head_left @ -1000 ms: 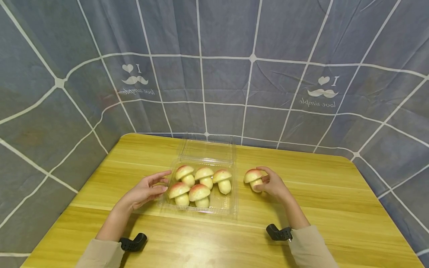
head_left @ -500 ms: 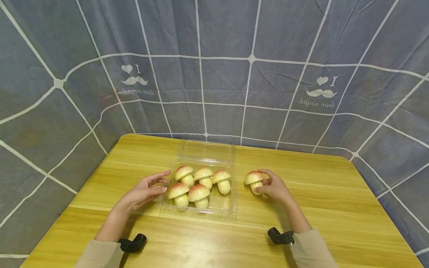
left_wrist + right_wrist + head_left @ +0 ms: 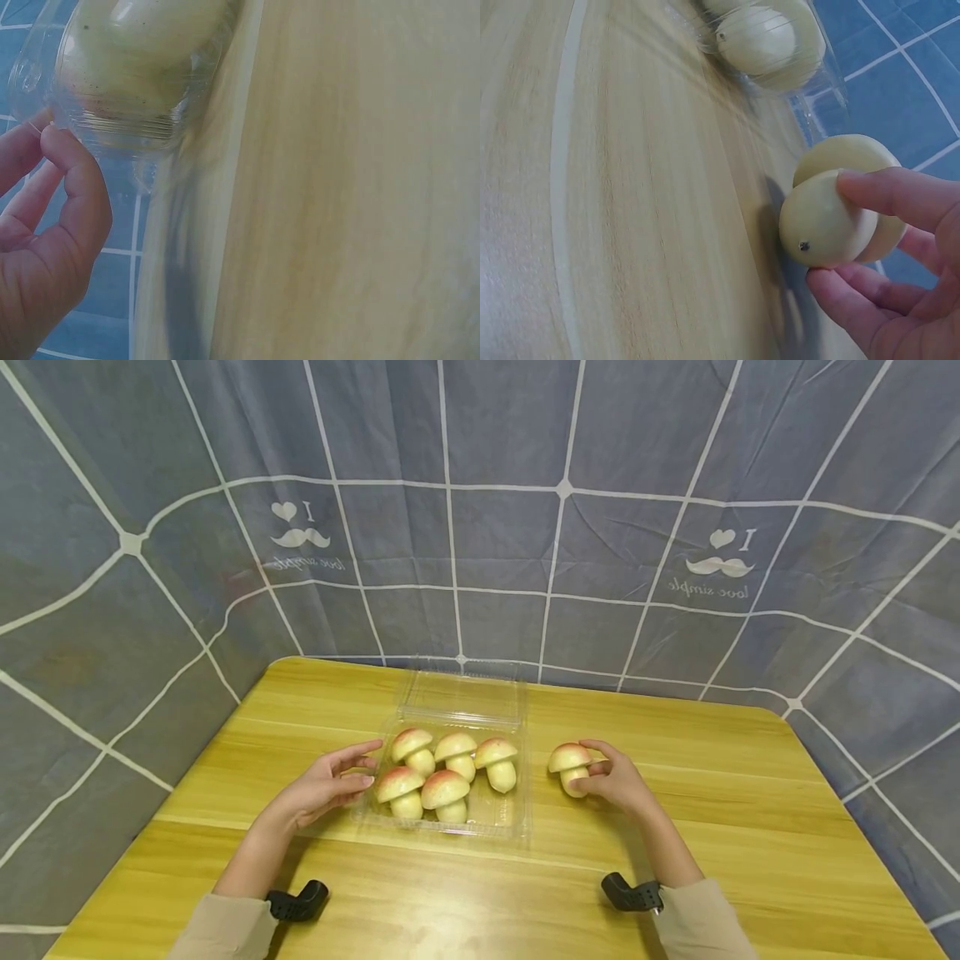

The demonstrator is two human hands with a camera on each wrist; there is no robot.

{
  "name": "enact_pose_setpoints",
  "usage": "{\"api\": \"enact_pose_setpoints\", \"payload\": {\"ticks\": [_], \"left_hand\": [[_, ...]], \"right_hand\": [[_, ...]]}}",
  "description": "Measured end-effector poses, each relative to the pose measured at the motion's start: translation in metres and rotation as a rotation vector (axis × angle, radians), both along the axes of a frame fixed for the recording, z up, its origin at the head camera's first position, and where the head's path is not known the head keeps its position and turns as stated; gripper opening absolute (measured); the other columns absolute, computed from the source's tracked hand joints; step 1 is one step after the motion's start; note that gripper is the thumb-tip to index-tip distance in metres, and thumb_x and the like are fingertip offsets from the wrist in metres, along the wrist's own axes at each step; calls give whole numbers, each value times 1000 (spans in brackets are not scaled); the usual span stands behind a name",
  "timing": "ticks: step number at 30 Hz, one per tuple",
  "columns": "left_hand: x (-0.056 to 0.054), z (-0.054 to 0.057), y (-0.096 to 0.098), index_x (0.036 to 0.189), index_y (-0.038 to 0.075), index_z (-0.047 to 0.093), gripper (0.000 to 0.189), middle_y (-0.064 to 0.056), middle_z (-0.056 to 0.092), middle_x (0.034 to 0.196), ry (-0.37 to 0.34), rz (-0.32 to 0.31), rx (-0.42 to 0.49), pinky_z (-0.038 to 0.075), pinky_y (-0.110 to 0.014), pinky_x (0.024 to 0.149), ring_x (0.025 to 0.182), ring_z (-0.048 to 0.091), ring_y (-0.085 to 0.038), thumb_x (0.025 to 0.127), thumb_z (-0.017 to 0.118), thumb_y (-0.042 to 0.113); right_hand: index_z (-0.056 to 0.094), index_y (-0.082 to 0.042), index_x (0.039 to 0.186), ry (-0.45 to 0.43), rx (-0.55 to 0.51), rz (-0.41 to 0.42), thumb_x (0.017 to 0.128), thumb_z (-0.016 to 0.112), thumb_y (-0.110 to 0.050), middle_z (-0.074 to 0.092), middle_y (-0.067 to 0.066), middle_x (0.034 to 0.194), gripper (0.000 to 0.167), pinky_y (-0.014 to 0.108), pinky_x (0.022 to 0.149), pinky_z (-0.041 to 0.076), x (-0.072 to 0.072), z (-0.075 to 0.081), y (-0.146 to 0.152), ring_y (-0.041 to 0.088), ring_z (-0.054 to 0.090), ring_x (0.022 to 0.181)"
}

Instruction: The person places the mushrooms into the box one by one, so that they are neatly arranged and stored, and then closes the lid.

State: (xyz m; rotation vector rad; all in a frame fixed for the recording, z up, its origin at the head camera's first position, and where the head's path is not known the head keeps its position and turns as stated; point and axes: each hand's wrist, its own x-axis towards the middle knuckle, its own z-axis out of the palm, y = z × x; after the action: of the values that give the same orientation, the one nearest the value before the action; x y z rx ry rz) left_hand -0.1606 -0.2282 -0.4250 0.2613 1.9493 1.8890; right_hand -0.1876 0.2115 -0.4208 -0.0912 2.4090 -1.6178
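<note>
My right hand (image 3: 613,777) grips a toy mushroom (image 3: 568,760) with a red-tinged cap and pale stem, right of a clear plastic box. In the right wrist view, thumb and fingers close round its stem (image 3: 825,217), which has a small dark mark at its end. Whether it touches the table cannot be made out. The box (image 3: 506,831) lies with its lid (image 3: 465,693) folded back, holding several similar mushrooms (image 3: 446,792). At the box's left edge rests my left hand (image 3: 326,787), thumb and fingertips touching the rim, fingers loosely bent.
A wooden table (image 3: 450,910) with rounded back corners bears everything. Close behind and at both sides hangs a grey-blue curtain (image 3: 502,543) with white grid lines. Black wrist cameras (image 3: 300,902) sit at both cuffs.
Over the last second my right hand has shifted very slightly down and right with the toy mushroom. My left hand stays at the box's edge.
</note>
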Motion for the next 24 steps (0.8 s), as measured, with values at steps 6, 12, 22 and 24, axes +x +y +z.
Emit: {"api": "enact_pose_setpoints", "payload": {"ticks": [6, 12, 22, 24], "left_hand": [[0, -2, -1, 146, -1, 22, 65, -22, 35, 124, 0, -2, -6, 47, -23, 69, 81, 48, -11, 92, 57, 6], [1, -3, -1, 146, -1, 21, 65, -20, 36, 123, -1, -4, 0, 46, -23, 67, 79, 48, -11, 92, 57, 5], [-1, -3, -1, 146, -2, 21, 66, -18, 37, 121, 7, -11, 14, 46, -22, 67, 79, 49, -10, 92, 58, 6], [-1, -3, -1, 146, -3, 21, 66, -19, 36, 122, 13, -12, 13, 46, -21, 67, 79, 49, -10, 91, 58, 6]], "right_hand": [[39, -2, 139, -12, -5, -7, 77, 73, -5, 61, 19, 95, 71, 30, 66, 49, 2, 1, -1, 18, 59, 78], [36, -3, 140, -32, -47, -10, 79, 72, -6, 61, 19, 98, 71, 32, 69, 51, 6, 7, -6, 18, 60, 80], [34, -3, 142, -30, -85, 22, 80, 71, -7, 64, 16, 98, 72, 34, 74, 50, 12, 14, -11, 18, 62, 83], [34, -4, 142, -26, -85, 30, 80, 72, -8, 65, 16, 99, 72, 34, 75, 49, 13, 14, -12, 18, 62, 83]]}}
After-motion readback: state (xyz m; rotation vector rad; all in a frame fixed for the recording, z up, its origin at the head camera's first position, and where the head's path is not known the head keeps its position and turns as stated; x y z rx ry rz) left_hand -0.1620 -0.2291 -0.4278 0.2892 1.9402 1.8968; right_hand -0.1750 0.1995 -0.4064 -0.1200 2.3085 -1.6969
